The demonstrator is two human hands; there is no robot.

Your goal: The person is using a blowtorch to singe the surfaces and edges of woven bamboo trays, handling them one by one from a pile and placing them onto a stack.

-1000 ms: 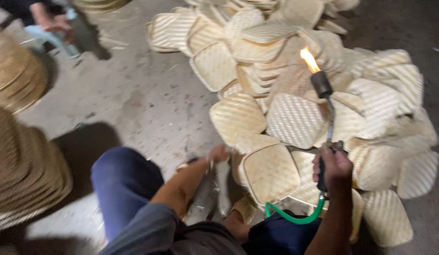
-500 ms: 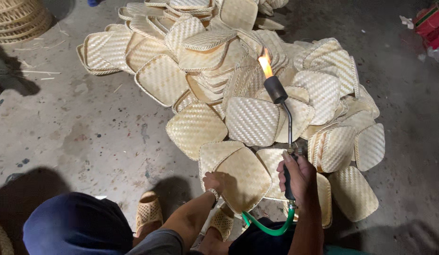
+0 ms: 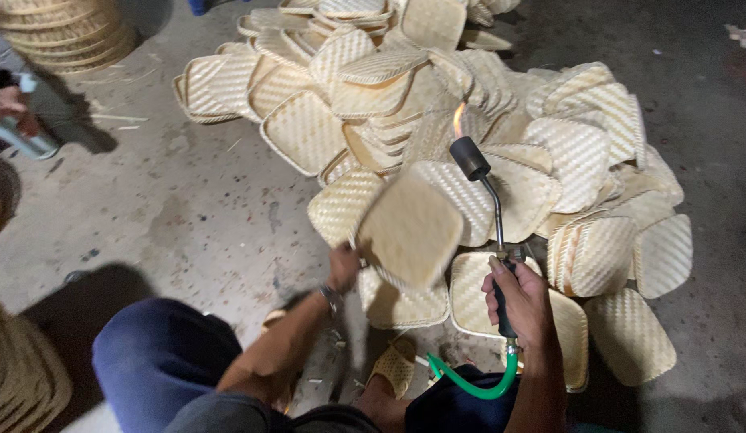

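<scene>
While the left hand (image 3: 342, 267) grips one woven tray (image 3: 410, 231) by its lower left edge, fingers closed on the rim, the tray stands lifted and tilted over the near edge of the heap; it is motion-blurred, so its weave is hard to read. The right hand (image 3: 519, 301) is wrapped tight around the dark handle of a gas torch (image 3: 489, 200), whose thin bent metal neck ends in a black cylindrical head with a small orange flame just right of the tray. A green hose (image 3: 469, 383) curls from the handle's base. Behind lies a pile of woven trays (image 3: 437, 104), pale straw-coloured, squarish with rounded corners and a herringbone plait, spread on rough grey concrete floor (image 3: 188, 208). Another person's hand (image 3: 8, 103) is cut off at the left edge. Compared with half a second ago, the held tray has risen from lying low by the knees to in front of the pile, and the flame looks shorter.
</scene>
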